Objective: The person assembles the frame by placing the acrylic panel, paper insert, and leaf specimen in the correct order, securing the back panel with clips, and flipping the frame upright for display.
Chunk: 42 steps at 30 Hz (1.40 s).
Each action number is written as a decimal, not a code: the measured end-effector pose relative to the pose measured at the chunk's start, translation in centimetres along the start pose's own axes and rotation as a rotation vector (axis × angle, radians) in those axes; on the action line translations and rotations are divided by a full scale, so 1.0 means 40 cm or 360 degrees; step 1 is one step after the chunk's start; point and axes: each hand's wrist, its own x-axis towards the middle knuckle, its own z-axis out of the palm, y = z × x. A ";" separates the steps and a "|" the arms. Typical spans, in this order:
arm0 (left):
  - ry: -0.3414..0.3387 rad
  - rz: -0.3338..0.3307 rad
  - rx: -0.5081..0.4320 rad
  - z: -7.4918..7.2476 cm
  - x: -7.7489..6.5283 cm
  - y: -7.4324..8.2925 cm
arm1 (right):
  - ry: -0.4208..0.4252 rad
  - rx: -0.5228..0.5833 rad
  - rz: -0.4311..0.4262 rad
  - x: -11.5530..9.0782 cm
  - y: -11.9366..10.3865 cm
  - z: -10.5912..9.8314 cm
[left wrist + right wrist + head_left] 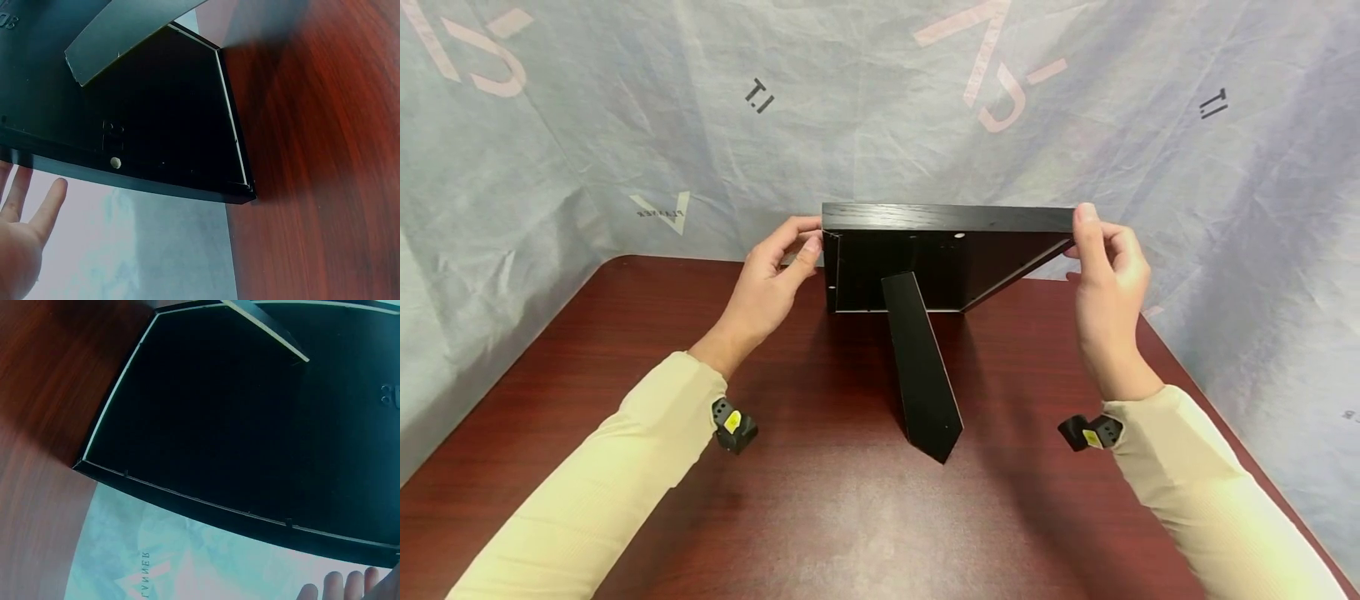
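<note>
A black picture frame (947, 218) stands upright on the table with its back facing me, propped by a slim black easel leg (922, 367) that slants down towards me. At the frame's left side, my left hand (765, 279) touches the edge with its fingertips, the fingers fairly straight and the thumb beside the edge. My right hand (1108, 287) holds the upper right corner, thumb over the corner and fingers behind the side. Its other fingertips (333, 584) show just beyond the frame edge in the right wrist view. The frame's front is hidden.
The dark red wooden table (820, 508) reaches forward to a grey-white cloth backdrop (850, 133) with printed letters, which also hangs along both sides. Small black wrist cameras (737, 429) sit on both sleeves.
</note>
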 end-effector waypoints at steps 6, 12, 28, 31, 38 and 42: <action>-0.0010 -0.0013 0.0015 0.006 0.001 -0.001 | 0.0004 -0.0036 0.0030 0.011 0.006 0.006; -0.0040 0.0024 0.0040 0.015 -0.011 0.006 | -0.0018 -0.0084 0.0106 0.031 0.018 -0.005; -0.0201 0.0050 0.0123 0.005 -0.039 0.002 | 0.0140 -0.0230 -0.0198 0.056 0.013 0.007; -0.0235 -0.0012 0.0189 0.001 -0.038 -0.015 | 0.0110 -0.0381 -0.0307 0.040 0.001 0.014; -0.0252 -0.0107 0.0266 0.003 -0.038 -0.036 | -0.0015 -0.0678 -0.0437 0.019 -0.004 0.024; -0.0267 -0.0082 0.0268 0.012 -0.036 -0.035 | -0.0031 -0.0729 -0.0383 0.027 -0.001 0.018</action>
